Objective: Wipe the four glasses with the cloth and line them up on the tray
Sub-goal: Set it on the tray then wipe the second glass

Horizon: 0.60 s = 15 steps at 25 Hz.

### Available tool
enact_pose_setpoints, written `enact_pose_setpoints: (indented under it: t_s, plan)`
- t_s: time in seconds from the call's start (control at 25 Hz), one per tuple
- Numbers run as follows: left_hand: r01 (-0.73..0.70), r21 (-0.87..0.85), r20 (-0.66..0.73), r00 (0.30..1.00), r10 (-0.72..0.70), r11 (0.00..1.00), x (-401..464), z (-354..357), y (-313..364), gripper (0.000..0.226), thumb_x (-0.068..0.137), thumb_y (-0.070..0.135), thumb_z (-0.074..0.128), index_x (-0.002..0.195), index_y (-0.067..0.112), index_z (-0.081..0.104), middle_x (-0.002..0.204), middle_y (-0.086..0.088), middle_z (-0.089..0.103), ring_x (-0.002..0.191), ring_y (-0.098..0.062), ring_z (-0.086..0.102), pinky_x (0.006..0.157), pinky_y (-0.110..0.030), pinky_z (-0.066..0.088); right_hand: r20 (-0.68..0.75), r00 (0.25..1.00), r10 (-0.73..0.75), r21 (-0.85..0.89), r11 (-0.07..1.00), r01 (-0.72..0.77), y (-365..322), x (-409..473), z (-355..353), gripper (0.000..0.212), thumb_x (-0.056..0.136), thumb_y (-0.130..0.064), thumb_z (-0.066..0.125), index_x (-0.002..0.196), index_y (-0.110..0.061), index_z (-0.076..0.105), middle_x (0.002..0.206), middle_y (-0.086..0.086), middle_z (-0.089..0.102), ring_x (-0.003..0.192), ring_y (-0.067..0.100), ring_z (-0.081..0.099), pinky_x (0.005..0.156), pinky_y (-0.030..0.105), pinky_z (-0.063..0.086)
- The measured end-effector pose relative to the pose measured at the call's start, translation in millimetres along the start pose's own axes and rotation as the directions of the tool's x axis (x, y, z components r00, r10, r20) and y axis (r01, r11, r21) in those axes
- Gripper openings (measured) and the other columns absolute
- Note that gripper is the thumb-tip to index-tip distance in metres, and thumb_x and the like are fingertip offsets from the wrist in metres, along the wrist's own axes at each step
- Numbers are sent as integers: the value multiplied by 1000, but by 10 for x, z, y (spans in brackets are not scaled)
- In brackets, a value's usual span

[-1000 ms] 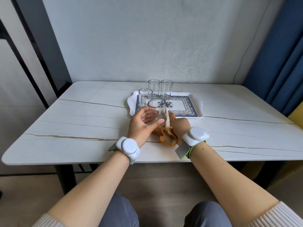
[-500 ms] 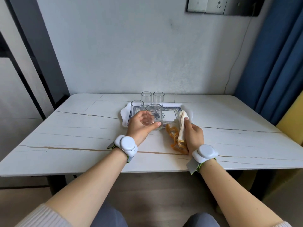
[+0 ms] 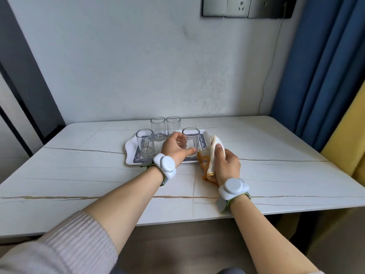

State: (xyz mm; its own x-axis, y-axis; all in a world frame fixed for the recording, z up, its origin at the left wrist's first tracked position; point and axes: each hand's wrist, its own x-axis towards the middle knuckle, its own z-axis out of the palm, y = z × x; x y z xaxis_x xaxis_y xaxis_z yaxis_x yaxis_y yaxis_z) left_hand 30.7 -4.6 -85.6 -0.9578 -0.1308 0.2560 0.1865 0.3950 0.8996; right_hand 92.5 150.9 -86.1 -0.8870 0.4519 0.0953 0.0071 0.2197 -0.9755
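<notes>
My left hand (image 3: 175, 150) wraps low around the slick, breakable glass (image 3: 190, 141), seemingly resting on the tray (image 3: 129, 155), while my right hand (image 3: 227, 165) clutches the soft cloth (image 3: 214, 153).

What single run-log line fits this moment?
left hand: grips glass over tray | right hand: holds cloth | three glasses standing

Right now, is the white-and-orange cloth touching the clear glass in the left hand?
Apart. The head view shows tray between the cloth and the glass.

White marble-look table (image 3: 79, 175), grey wall (image 3: 138, 66), wall sockets (image 3: 245, 6), blue curtain (image 3: 320, 76), thin cable (image 3: 270, 62)
</notes>
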Motion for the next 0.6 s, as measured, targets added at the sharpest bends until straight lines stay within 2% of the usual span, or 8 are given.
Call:
enact_pose_setpoints:
  t_s: [0.08,0.2,0.32,0.44,0.52,0.6]
  plan:
    - [14,24,-12,1000,-14,1000,72,75,-44,48,59,21,90,96,13,60,95,-9,70,88,-25,68,75,-31,55,-7,1000,-19,-4,1000,19,24,-5,16,48,99,-43,47,77,-3,61,68,6,58,72,29,49,60,33,39]
    - [32,33,3,999,-32,999,139,161,-63,50,61,20,90,100,11,60,98,-7,69,82,-22,66,69,-26,52,-5,1000,-31,-7,1000,31,40,17,32,48,99,-44,47,78,-3,62,69,7,60,73,30,49,60,30,41]
    - [25,63,20,999,-26,998,176,211,-62,49,61,20,90,99,12,60,95,-4,68,81,-20,65,66,-22,50,17,999,-33,-28,999,34,28,22,27,46,99,-44,47,72,-9,59,67,4,58,72,29,48,59,33,38]
    - [24,79,34,999,-26,997,205,241,-57,51,61,18,90,100,14,59,91,-2,65,82,-24,66,72,-31,54,25,999,-32,-54,998,34,2,4,12,46,100,-43,46,64,-14,49,62,2,51,67,27,42,57,28,37]
    - [12,67,65,998,-16,998,185,209,-29,61,60,16,91,112,14,58,93,-1,63,82,-22,63,77,-32,54,27,999,-27,-50,998,28,-2,-5,4,46,99,-43,46,65,-13,50,62,2,51,66,26,42,57,29,37]
    - [-19,45,96,995,15,999,183,112,6,76,60,15,92,126,16,55,102,-2,61,90,-21,62,83,-30,54,22,999,-28,-54,998,29,-5,-5,-7,46,99,-43,46,64,-14,49,62,2,50,65,25,41,57,30,36]
